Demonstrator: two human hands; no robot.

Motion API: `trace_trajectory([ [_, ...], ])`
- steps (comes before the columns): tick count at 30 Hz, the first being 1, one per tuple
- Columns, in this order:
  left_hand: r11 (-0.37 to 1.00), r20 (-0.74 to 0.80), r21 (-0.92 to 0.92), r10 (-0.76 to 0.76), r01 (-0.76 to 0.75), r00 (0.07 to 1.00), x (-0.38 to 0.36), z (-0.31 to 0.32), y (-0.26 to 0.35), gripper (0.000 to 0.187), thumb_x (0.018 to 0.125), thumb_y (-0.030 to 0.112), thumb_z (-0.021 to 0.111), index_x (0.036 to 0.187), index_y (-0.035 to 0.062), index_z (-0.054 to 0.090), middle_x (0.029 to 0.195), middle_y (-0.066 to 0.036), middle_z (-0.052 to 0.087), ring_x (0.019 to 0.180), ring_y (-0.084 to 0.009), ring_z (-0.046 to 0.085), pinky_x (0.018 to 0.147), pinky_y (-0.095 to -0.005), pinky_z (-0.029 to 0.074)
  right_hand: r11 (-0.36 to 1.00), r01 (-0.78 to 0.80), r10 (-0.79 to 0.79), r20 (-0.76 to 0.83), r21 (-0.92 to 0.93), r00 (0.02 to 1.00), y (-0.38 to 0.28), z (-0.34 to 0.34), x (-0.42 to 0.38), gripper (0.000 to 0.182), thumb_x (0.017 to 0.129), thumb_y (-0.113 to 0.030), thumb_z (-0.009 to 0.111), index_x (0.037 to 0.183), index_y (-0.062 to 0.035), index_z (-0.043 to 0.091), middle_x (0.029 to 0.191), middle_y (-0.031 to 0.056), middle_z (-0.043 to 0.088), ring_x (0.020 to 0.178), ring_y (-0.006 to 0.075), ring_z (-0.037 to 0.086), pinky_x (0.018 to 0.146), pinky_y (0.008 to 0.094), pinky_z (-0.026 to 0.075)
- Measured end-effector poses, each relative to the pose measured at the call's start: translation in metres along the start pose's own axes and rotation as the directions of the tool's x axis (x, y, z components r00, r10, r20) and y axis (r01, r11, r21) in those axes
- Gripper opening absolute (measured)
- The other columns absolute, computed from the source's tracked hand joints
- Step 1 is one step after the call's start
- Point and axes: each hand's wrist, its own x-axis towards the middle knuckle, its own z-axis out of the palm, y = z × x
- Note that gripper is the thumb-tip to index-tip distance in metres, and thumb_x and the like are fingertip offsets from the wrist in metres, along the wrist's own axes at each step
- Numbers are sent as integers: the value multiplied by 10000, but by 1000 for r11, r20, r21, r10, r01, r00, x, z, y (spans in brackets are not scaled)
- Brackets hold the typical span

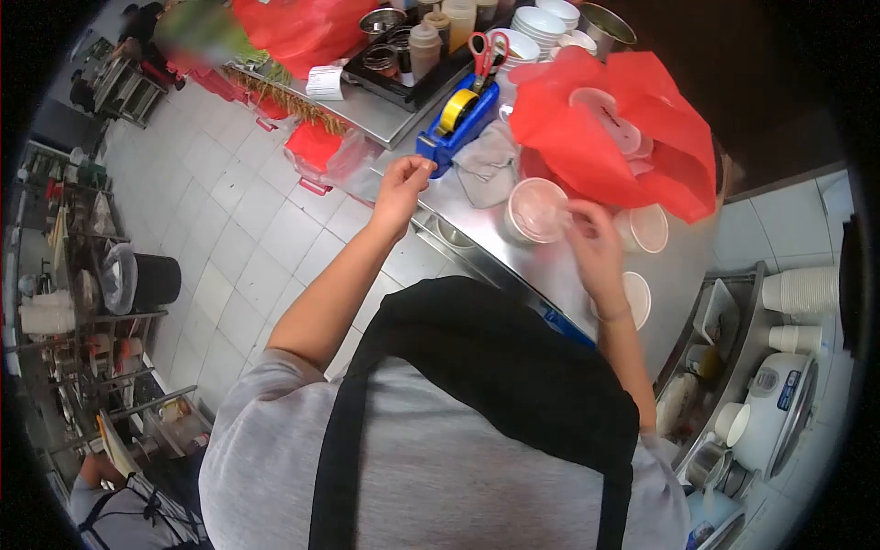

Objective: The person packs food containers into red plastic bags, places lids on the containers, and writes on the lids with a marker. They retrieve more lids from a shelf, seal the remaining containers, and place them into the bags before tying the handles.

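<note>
My left hand is closed, thumb and fingers pressed together beside the front end of a blue tape dispenser with a yellow roll; what it pinches is too small to make out. My right hand is slightly blurred, its fingers closed at the right edge of a covered round tub. Something translucent shows at those fingertips, but I cannot make it out. Another white tub stands just right of this hand, and a white round lid or tub is partly behind the wrist.
A red plastic bag with clear containers lies beyond the tubs. Near the dispenser are red scissors, a grey cloth and a black tray of bottles. Stacked bowls stand at the back. A person's arm shows lower left.
</note>
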Motion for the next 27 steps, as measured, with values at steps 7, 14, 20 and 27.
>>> trace_trajectory([
  [7,973,141,50,-229,224,963,38,-20,7,455,973,483,400,1151,97,563,1151,-25,599,1143,-159,439,946,-398,333,440,-516,546,238,735,804,-16,166,128,382,830,-154,673,1163,-59,513,996,61,605,718,146,575,571,297,455],
  [14,940,194,11,-337,341,921,54,-38,10,563,967,525,374,1335,104,433,1169,-40,614,1179,-180,427,972,-436,320,528,-550,705,27,648,709,-9,203,154,447,803,-140,708,1140,-71,423,864,44,651,653,115,548,551,283,417],
  [20,893,311,-69,-404,444,860,64,-48,11,640,947,604,332,1233,81,565,1380,-60,444,1298,-242,333,1012,-519,295,669,-89,238,-99,737,966,-71,211,95,453,765,-35,714,1083,-29,391,824,88,634,708,122,601,647,261,480],
  [27,874,459,70,-457,482,762,84,-63,26,627,898,604,438,1051,50,687,1476,-97,313,1372,-416,192,1032,-620,224,837,-244,60,361,490,930,-129,215,22,385,805,-50,705,997,-73,372,777,55,653,649,42,538,569,208,423],
])
